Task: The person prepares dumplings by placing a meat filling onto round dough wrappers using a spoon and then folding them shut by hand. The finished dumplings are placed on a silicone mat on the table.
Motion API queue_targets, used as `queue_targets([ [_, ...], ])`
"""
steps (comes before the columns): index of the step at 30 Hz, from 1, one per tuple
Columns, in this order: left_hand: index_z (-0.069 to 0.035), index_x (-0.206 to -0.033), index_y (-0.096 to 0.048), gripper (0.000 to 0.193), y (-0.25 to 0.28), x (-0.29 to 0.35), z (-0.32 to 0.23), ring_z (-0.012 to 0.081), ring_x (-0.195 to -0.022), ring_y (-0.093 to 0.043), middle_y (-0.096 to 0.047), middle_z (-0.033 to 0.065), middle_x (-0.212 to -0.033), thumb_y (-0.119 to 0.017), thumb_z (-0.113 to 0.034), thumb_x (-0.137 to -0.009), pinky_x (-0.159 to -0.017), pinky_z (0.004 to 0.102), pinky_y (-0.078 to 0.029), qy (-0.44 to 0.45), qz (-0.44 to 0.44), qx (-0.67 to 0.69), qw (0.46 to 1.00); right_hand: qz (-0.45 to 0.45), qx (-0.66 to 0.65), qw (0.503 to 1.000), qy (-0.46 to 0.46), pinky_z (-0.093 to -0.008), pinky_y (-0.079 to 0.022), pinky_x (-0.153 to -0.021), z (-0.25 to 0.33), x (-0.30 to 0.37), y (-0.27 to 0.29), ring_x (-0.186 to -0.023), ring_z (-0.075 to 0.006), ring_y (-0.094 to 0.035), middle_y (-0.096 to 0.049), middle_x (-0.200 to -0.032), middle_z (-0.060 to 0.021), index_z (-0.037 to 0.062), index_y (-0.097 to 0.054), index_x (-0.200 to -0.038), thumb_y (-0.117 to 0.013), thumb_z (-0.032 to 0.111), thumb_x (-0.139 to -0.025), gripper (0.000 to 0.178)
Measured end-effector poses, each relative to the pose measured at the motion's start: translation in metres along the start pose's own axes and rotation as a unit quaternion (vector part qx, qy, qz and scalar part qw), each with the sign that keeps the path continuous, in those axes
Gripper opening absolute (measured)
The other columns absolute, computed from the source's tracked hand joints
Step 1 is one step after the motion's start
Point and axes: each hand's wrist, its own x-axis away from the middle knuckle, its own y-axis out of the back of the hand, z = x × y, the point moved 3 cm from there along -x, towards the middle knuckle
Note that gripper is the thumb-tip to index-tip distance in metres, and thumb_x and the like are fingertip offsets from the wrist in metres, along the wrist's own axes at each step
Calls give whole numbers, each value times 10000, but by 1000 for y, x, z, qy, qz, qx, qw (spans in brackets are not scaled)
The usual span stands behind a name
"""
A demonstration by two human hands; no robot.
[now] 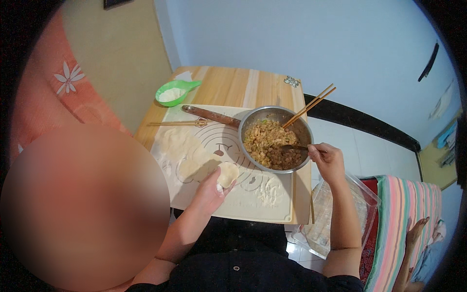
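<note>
Pale wooden table (228, 80): round steel bowl (275, 112) at its right edge; a rim snag could tip it. Brown minced filling (267, 143) inside. Right hand (329, 160) closed on a slim dark utensil (295, 147), head in the filling; overloading could spill. Utensil's long axis roughly parallels the near edge, head left. Left hand (213, 189) half-curled, cupping a pale round dough disc (228, 174) inboard of near edge's middle; squeezing could tear it. Disc faces up, no long axis.

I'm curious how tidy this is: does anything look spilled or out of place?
Yes, mildly: white powder lies scattered on the pale mat, in front of the metal bowl, so it looks spilled, though it may be ordinary dusting for dough. Nothing else stands out.
</note>
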Motion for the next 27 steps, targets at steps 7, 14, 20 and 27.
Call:
queue_targets([
  [7, -66, -1201, -483, 294, -4, -3, 0, 220, -1104, -527, -539, 89, -1205, -486, -233, -959, -928, 378, -471, 10, 19, -13, 1000, 17, 56, 997, 52, -352, -489, -589, 10, 12, -15, -655, -291, -632, -646, -774, -156, 35, -691, -890, -618, 219, -865, 199],
  [14, -70, -1196, -482, 286, -5, -2, -1, 229, -1107, -528, -539, 90, -1212, -484, -229, -959, -939, 392, -465, 24, -6, -14, 1000, 67, 46, 996, 26, -346, -487, -585, 5, 29, -16, -651, -292, -627, -650, -777, -154, 34, -692, -882, -611, 262, -867, 242],
  [20, -65, -1187, -479, 273, -1, -1, 4, 247, -1122, -528, -542, 103, -1214, -485, -212, -957, -936, 415, -465, 19, 18, -10, 1000, 94, -88, 992, -18, -300, -481, -631, 10, 34, -14, -689, -204, -629, -672, -769, -116, -4, -685, -897, -576, 269, -901, 295],
  [27, -34, -1220, -470, 324, 5, -2, 14, 250, -1151, -510, -520, 137, -1264, -460, -231, -963, -955, 383, -452, 18, 53, -6, 998, 55, -328, 923, -194, -257, -461, -617, -18, 31, -28, -636, -131, -578, -655, -736, -82, -34, -646, -879, -522, 211, -926, 279],
])
